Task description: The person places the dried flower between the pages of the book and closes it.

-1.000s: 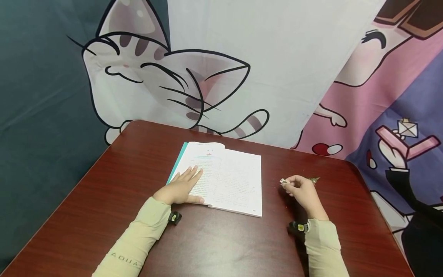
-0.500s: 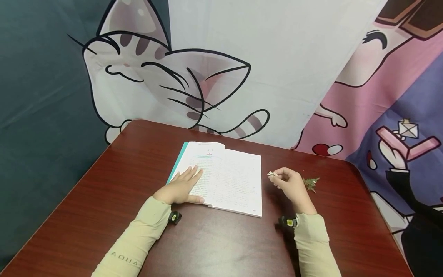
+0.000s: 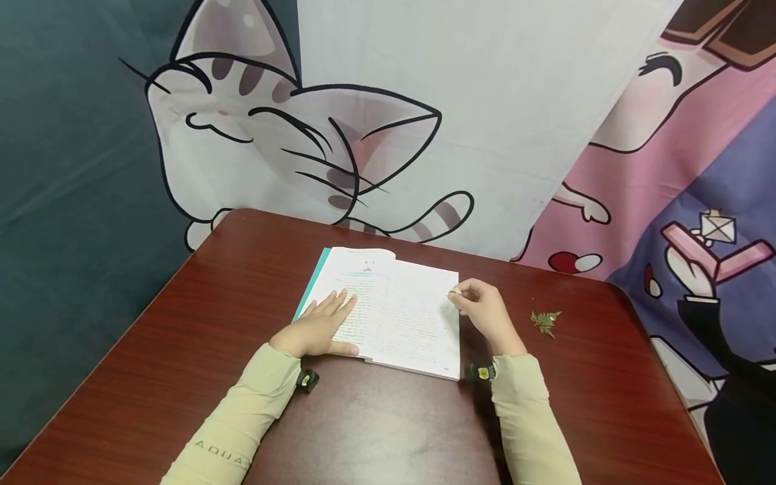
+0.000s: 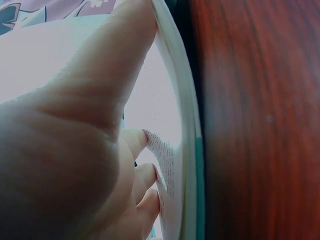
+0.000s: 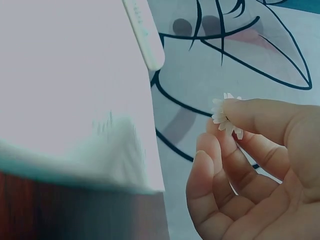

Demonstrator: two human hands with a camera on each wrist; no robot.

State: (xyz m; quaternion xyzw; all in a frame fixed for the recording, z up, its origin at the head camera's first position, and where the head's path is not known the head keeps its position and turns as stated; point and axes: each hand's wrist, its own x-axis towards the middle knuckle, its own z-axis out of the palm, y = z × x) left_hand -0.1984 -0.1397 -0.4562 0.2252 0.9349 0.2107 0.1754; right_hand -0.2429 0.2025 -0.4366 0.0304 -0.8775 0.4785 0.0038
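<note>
An open book (image 3: 418, 316) with a teal cover edge lies on the table. My left hand (image 3: 315, 330) rests spread on its left page; in the left wrist view the thumb and straight fingers (image 4: 145, 177) press the paper. At the book's right edge, my right hand (image 3: 481, 310) pinches a small white flower (image 5: 227, 117) between thumb and forefinger, best seen in the right wrist view. The other fingers of that hand are bent. In the head view the flower is mostly hidden by the fingertips.
A small green fern-like leaf (image 3: 545, 322) lies on the reddish-brown table (image 3: 242, 269) to the right of my right hand. A cloth backdrop (image 3: 485, 101) with a cartoon cat hangs behind the table.
My right hand has moved left with the white flower, from near the leaf to the book's right edge. The green leaf is now fully uncovered. My left hand has stayed in place.
</note>
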